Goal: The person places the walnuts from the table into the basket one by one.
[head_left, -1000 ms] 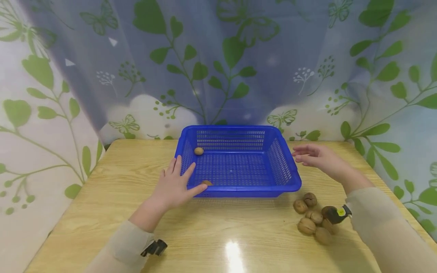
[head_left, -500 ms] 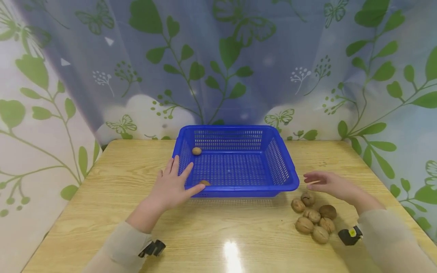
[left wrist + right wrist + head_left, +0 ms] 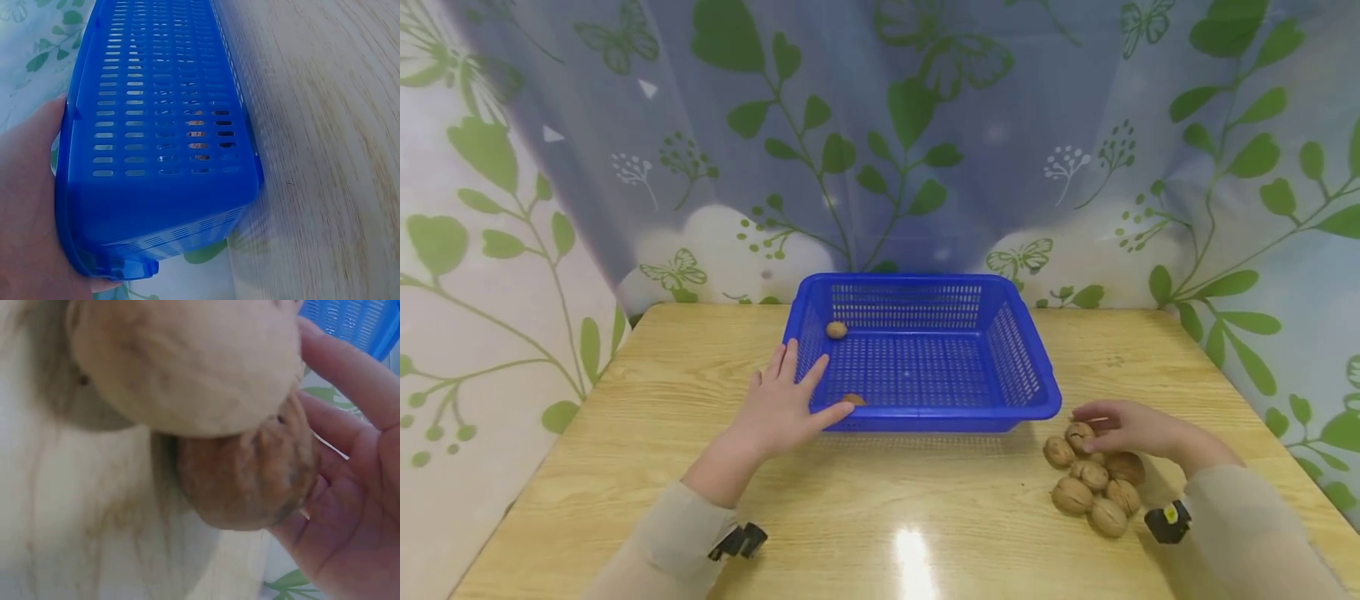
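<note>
My left hand (image 3: 782,412) lies with spread fingers over the near left corner of a blue plastic basket (image 3: 917,414), its thumb along the front rim. In the left wrist view the hand (image 3: 28,206) is at the rim, beside the slotted basket wall (image 3: 156,212). At the right, my right hand (image 3: 1131,429) has thumb and fingers around a walnut (image 3: 1078,433) at the back of a small pile. Close in the right wrist view are a pale walnut (image 3: 194,362) and a darker walnut (image 3: 250,475), with the right hand (image 3: 350,506) behind them.
Inside the basket, one walnut (image 3: 837,331) sits at the back left and another (image 3: 853,400) shows partly above the front rim. Several walnuts (image 3: 1090,475) lie on the wooden table (image 3: 850,508). A leaf-patterned curtain (image 3: 865,150) hangs behind the table.
My right hand has come from beside the basket's right rim down toward me to the walnut pile, and its fingers have closed around a walnut. The left hand has stayed on the basket.
</note>
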`<state>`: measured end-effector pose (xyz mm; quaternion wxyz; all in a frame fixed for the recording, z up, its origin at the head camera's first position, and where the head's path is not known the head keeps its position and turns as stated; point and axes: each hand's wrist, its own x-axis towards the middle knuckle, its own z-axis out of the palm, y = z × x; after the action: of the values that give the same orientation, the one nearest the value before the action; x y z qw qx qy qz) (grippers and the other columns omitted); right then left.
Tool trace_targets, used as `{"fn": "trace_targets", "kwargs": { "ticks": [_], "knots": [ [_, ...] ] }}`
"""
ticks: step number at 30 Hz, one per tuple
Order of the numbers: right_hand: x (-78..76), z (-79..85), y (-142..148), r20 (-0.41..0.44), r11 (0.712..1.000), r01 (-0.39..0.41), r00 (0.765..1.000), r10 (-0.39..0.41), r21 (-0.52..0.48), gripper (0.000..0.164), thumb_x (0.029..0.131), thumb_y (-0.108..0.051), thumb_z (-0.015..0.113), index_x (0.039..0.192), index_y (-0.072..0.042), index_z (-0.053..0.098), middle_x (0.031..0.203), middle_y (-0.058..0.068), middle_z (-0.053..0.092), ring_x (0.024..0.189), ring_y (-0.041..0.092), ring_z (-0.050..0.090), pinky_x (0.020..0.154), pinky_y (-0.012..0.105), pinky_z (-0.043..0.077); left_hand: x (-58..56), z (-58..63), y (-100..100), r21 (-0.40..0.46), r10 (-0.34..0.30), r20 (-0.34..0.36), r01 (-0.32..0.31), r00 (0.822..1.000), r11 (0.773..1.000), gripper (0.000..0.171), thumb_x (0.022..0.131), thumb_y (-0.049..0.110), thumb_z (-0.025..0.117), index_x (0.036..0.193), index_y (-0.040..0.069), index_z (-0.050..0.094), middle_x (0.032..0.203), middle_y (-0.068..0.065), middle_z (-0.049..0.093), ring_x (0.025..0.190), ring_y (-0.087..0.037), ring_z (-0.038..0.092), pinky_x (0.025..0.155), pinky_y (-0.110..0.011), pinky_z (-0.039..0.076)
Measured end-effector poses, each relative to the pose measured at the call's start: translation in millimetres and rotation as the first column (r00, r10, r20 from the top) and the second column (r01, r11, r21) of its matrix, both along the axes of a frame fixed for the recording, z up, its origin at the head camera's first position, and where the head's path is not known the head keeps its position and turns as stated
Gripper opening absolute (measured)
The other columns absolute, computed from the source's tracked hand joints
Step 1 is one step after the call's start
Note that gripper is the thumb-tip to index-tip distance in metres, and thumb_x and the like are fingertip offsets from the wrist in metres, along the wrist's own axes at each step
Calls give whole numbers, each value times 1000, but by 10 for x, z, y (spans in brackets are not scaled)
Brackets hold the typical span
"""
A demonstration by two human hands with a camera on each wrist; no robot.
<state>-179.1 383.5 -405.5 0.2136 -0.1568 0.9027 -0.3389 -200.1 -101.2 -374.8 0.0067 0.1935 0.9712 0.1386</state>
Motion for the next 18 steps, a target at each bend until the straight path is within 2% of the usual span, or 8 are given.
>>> {"fn": "trace_targets", "kwargs": {
  "ticks": [10,18],
  "knots": [
    [-25,-29,-41,13,1000,3,1000,-3,5,57,85,-23,68,126,10,48,127,32,48,116,51,44,93,57,38,-16,-30,-40,13,4,-5,-4,1000,1000,90,83,75,34,148,13,28,151,-29,2,137,-45,0,101,-68,11],
    [4,-5,-31,-2,996,58,998,-58,61,52,85,-26,69,122,7,53,125,30,50,114,50,46,90,56,40,-5,-3,-11,14,-7,-4,7,1000,1000,89,83,75,35,148,13,28,151,-29,2,137,-45,-1,101,-68,11]
  ]
}}
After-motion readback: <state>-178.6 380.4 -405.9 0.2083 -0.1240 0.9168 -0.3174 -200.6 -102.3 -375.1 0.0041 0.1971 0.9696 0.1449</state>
